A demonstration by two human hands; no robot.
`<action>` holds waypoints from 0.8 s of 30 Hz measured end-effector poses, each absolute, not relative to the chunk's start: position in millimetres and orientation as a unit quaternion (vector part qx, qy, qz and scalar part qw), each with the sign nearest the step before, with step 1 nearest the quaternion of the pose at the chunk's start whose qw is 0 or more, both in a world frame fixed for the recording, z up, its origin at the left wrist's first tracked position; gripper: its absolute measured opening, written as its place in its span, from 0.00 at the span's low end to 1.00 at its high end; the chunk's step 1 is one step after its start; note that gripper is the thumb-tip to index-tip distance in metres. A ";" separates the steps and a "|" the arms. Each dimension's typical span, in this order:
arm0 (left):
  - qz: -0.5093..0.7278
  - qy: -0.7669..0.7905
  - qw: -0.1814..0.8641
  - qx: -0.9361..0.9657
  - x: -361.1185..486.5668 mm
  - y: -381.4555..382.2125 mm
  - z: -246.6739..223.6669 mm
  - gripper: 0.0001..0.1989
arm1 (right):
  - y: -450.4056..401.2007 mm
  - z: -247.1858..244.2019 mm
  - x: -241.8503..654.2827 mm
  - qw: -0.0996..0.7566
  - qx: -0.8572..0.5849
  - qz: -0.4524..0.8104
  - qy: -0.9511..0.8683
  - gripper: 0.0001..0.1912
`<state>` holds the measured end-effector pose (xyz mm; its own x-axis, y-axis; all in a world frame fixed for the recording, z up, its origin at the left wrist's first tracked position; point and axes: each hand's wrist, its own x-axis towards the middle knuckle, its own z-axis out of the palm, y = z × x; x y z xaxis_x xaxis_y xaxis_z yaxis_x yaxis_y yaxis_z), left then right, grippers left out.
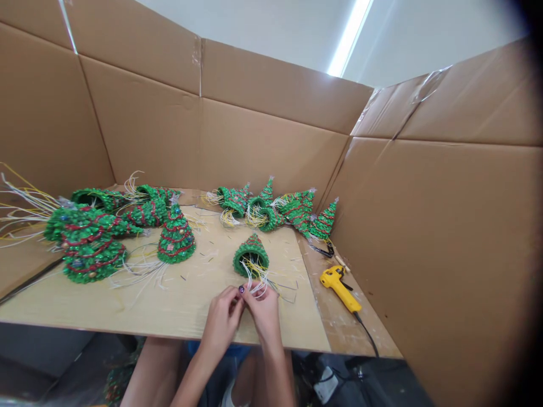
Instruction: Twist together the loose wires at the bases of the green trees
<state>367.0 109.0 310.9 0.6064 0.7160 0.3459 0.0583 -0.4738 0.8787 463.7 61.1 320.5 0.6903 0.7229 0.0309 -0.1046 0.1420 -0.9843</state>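
A small green tree (251, 252) with red trim lies on its side on the board, its hollow base facing me. White and yellow wires (258, 276) come out of the base toward my hands. My right hand (263, 310) is closed on the wires, thumb and fingers pinched together. Beside it, touching at the fingertips, my left hand (224, 311) is also pinched; what lies between its fingertips is too small to make out.
Decorated trees (176, 237) stand and lie at the left, with loose wires; several more (299, 209) lie along the back. A yellow glue gun (341, 287) with a cord and black pliers (326, 249) lie at the right. Cardboard walls (271, 130) surround the board (148, 305).
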 end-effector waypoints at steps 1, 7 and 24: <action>0.365 0.247 0.442 0.781 367.3 108.6 310.7 0.09 | 62.2 320.7 463.4 0.705 -0.595 0.280 -0.265 0.15; 0.362 0.241 0.423 0.795 368.5 106.6 313.3 0.11 | 58.9 316.8 466.2 0.705 -0.589 0.292 -0.267 0.19; 0.335 0.250 0.568 0.709 367.4 112.7 311.2 0.11 | 25.9 317.8 449.5 0.695 -0.631 0.256 -0.231 0.26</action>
